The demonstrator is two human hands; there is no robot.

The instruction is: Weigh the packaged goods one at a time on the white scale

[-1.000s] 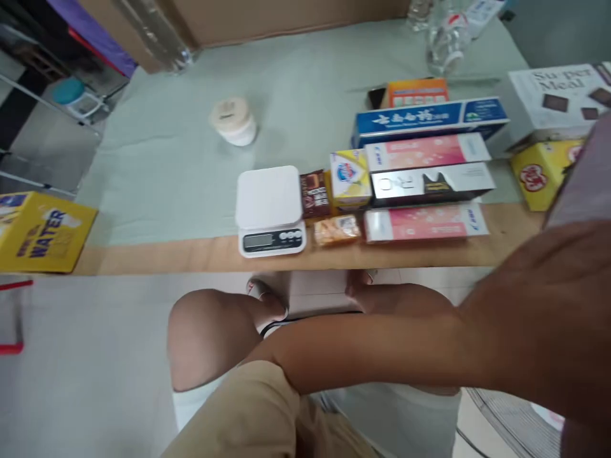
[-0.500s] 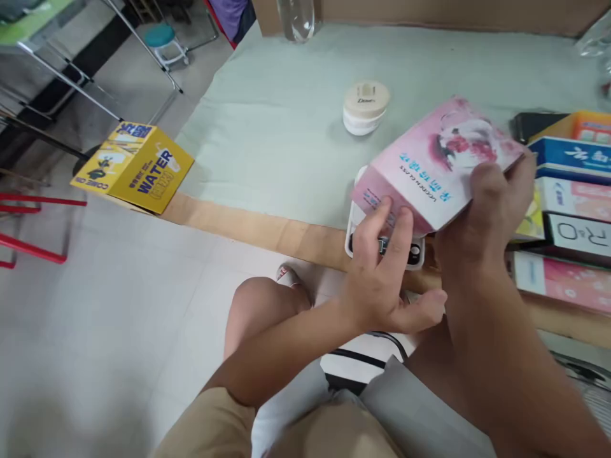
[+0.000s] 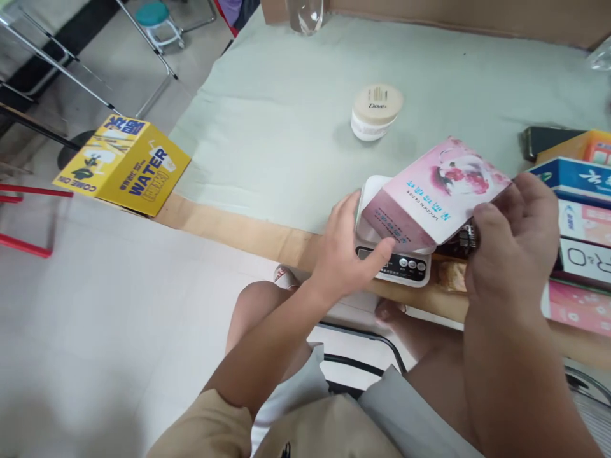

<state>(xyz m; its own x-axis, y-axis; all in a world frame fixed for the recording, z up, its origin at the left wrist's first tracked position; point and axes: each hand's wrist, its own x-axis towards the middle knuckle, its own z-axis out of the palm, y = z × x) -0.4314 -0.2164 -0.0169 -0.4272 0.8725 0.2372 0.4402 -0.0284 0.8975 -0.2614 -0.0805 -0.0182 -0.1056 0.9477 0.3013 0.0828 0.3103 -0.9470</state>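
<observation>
A pink flowered box (image 3: 434, 191) lies tilted on the white kitchen scale (image 3: 391, 257) at the table's front edge. My right hand (image 3: 515, 235) grips the box's right end with fingers curled round it. My left hand (image 3: 346, 248) touches the box's near left corner, thumb and fingers pinched on it beside the scale's display. Most of the scale's platform is hidden under the box.
A round Dove jar (image 3: 377, 111) stands behind on the pale green cloth (image 3: 286, 108). Stacked boxes (image 3: 580, 210) fill the right. A yellow water carton (image 3: 126, 165) hangs off the table's left corner. A clear bottle (image 3: 305, 14) stands at the back. My knees are below the edge.
The pink box has come down from above onto the scale. My left hand shifted left to its near corner; my right hand lowered with the box.
</observation>
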